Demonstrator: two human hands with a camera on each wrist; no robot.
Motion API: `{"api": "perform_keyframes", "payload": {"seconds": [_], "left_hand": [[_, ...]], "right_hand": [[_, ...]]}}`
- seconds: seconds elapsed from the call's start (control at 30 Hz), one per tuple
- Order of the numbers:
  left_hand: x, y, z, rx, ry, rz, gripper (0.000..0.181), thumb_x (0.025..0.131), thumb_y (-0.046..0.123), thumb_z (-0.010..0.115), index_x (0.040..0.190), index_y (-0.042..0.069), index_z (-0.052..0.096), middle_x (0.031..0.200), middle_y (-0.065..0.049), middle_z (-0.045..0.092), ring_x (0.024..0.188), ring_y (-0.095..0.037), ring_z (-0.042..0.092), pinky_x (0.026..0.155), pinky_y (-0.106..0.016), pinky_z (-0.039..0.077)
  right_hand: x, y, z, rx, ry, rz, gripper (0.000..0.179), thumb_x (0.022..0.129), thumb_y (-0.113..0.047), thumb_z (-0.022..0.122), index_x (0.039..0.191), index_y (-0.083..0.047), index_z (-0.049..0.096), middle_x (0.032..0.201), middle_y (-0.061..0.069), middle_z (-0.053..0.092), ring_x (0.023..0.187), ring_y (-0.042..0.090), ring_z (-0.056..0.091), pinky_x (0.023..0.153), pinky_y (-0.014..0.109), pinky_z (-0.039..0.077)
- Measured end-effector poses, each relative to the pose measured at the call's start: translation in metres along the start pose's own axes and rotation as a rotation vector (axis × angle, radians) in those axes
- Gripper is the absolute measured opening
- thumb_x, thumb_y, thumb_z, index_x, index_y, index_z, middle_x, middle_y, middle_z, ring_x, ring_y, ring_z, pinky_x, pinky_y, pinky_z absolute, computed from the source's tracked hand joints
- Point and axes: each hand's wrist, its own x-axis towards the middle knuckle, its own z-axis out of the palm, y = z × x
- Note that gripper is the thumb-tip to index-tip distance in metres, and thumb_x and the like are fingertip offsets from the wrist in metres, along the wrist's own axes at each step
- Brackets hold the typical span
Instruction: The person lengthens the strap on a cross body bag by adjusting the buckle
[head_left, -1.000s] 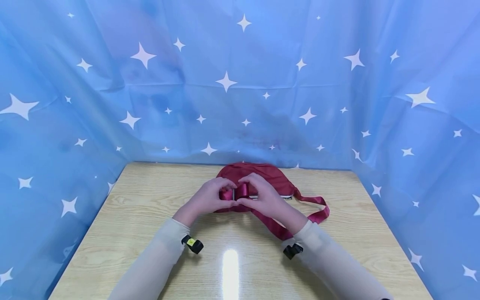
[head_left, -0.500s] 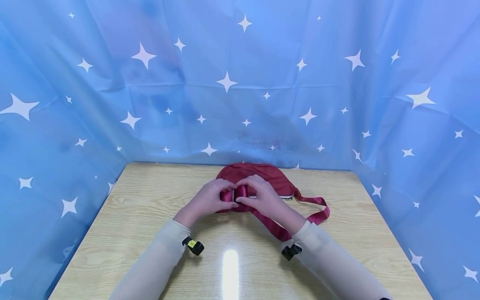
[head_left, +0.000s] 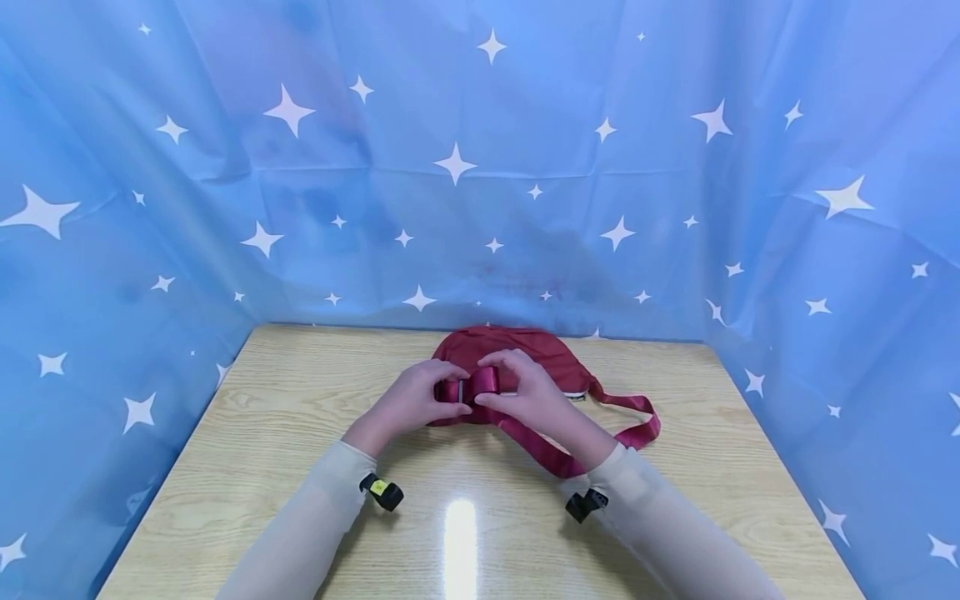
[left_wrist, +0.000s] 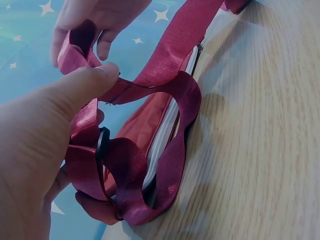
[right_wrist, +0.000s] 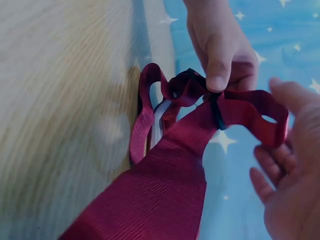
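Observation:
A dark red waist bag (head_left: 551, 358) with a pale zip lies at the back of the table, behind both hands. Its shiny red strap (head_left: 546, 450) runs up between them. My left hand (head_left: 411, 393) pinches the strap beside a black slider (right_wrist: 218, 114), its thumb on top in the right wrist view. A short strap loop (head_left: 483, 382) sticks out from the slider, and my right hand (head_left: 534, 402) holds it between thumb and fingers. A second black fitting (left_wrist: 103, 143) sits on the strap below the left thumb. The hands hide part of the bag's front.
A wooden table (head_left: 300, 392) carries the bag, with a bright light reflection near its front. Blue star-patterned cloth (head_left: 360, 200) hangs behind and at both sides. The rest of the strap (head_left: 637, 429) curls on the table to the right.
My left hand has shifted slightly left with the slider. The fingertips of the two hands have moved apart, and the strap loop between them shows longer.

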Motion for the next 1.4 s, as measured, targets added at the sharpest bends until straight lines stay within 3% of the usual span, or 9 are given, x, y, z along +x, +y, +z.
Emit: {"api": "perform_keyframes", "payload": {"seconds": [0.13, 0.23, 0.33, 0.63, 0.83, 1.07, 1.4], "left_hand": [[0.0, 0.0, 0.0, 0.008, -0.002, 0.004, 0.053, 0.092, 0.042, 0.093, 0.134, 0.016, 0.076, 0.128, 0.0, 0.074, 0.114, -0.019, 0.067, 0.1, -0.043, 0.057], [0.0, 0.0, -0.001, 0.007, -0.008, 0.002, 0.054, 0.091, 0.043, 0.094, 0.135, 0.017, 0.076, 0.129, 0.001, 0.074, 0.114, -0.018, 0.066, 0.1, -0.043, 0.056], [-0.001, 0.0, -0.001, 0.001, -0.009, 0.007, 0.054, 0.091, 0.043, 0.093, 0.136, 0.018, 0.076, 0.13, 0.002, 0.074, 0.115, -0.018, 0.067, 0.101, -0.043, 0.056], [-0.001, -0.001, -0.003, 0.011, -0.007, 0.003, 0.055, 0.092, 0.045, 0.092, 0.139, 0.021, 0.076, 0.125, 0.006, 0.074, 0.111, -0.015, 0.065, 0.099, -0.041, 0.056], [0.0, -0.003, -0.004, 0.004, -0.001, -0.005, 0.055, 0.091, 0.043, 0.094, 0.138, 0.021, 0.076, 0.126, 0.006, 0.074, 0.114, -0.016, 0.067, 0.102, -0.041, 0.056], [0.0, -0.004, -0.005, 0.0, 0.006, -0.005, 0.056, 0.091, 0.043, 0.094, 0.139, 0.02, 0.075, 0.129, 0.005, 0.074, 0.119, -0.018, 0.067, 0.106, -0.044, 0.055], [-0.002, -0.005, -0.007, -0.013, 0.0, -0.024, 0.057, 0.091, 0.045, 0.093, 0.139, 0.021, 0.076, 0.116, 0.009, 0.071, 0.108, -0.014, 0.065, 0.097, -0.041, 0.056]], "right_hand": [[0.007, -0.006, 0.001, -0.17, -0.029, -0.059, 0.056, 0.094, -0.031, 0.093, 0.141, -0.011, 0.071, 0.129, -0.001, 0.07, 0.112, 0.017, 0.061, 0.086, 0.033, 0.06], [0.011, -0.01, 0.002, -0.277, -0.029, -0.105, 0.048, 0.093, -0.032, 0.093, 0.134, -0.011, 0.077, 0.122, -0.002, 0.075, 0.106, 0.017, 0.06, 0.085, 0.039, 0.055], [0.012, -0.011, 0.003, -0.316, -0.027, -0.109, 0.039, 0.093, -0.03, 0.093, 0.126, -0.014, 0.08, 0.115, -0.003, 0.076, 0.102, 0.016, 0.06, 0.083, 0.039, 0.053], [0.009, -0.009, 0.003, -0.236, 0.05, -0.129, 0.04, 0.093, -0.026, 0.093, 0.128, -0.012, 0.081, 0.114, -0.003, 0.075, 0.097, 0.015, 0.059, 0.076, 0.036, 0.053], [0.005, -0.003, 0.003, -0.168, 0.117, -0.164, 0.04, 0.094, -0.028, 0.093, 0.131, -0.019, 0.08, 0.114, -0.009, 0.074, 0.099, 0.012, 0.059, 0.072, 0.033, 0.053], [0.002, 0.006, 0.005, -0.09, 0.174, -0.235, 0.038, 0.093, -0.022, 0.093, 0.129, -0.022, 0.08, 0.12, -0.008, 0.077, 0.113, 0.015, 0.064, 0.088, 0.039, 0.059], [-0.002, 0.006, 0.007, -0.016, 0.218, -0.22, 0.038, 0.092, -0.022, 0.093, 0.129, -0.023, 0.082, 0.123, -0.006, 0.079, 0.12, 0.017, 0.064, 0.101, 0.044, 0.054]]}}
